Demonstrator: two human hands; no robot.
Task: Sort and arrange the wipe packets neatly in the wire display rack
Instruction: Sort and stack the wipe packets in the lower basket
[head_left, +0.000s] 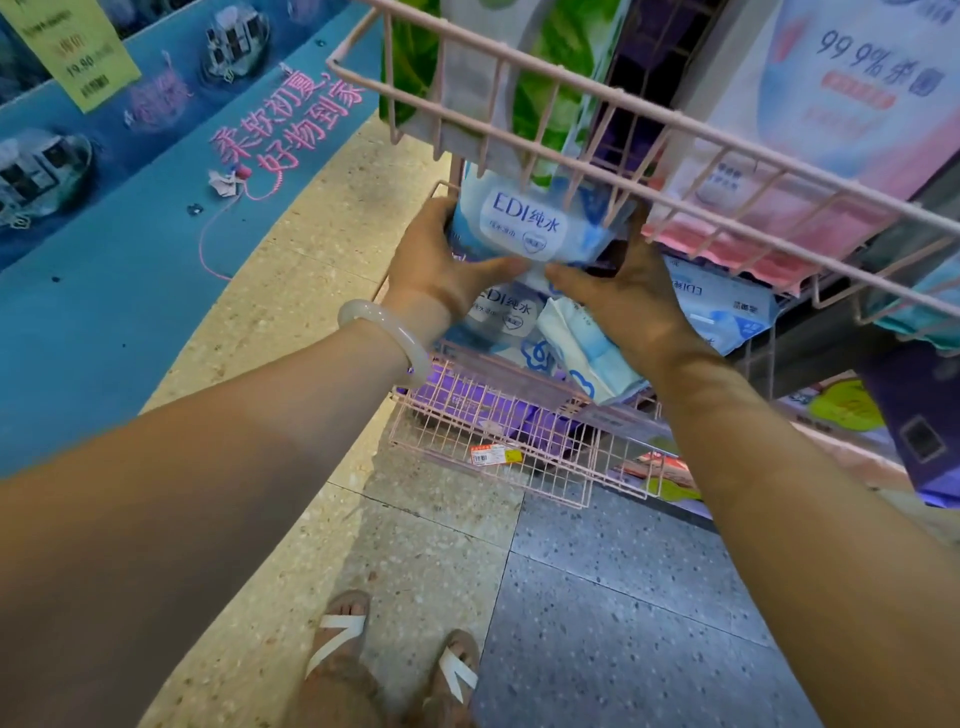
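Wipe packet (524, 223), blue and white, marked "EDI": held tilted between both hands in the middle tier of the pink wire display rack (519, 415), just beneath the upper basket (649, 111). Left hand (441, 260): fingers curled round the packet's left edge, thumb laid along its lower edge; pale bangle (387, 335) at the wrist. Right hand (618, 291): thumb met the left thumb at the packet's lower edge, fingers wrapped up its right side. Second EDI packet (501, 312): lay flat directly below the held one. Cream and blue packet (587, 348): leaned at an angle just beside it. Further blue packet (722, 312): rested to the right, print upside down. Upper basket: carried green bags (550, 78) and a large pink and white pack (841, 93). Lowest tier: purple packs (467, 389), with a price tag (496, 454) on the front wire. Sandalled feet (395, 660) stood on a speckled floor (597, 597).
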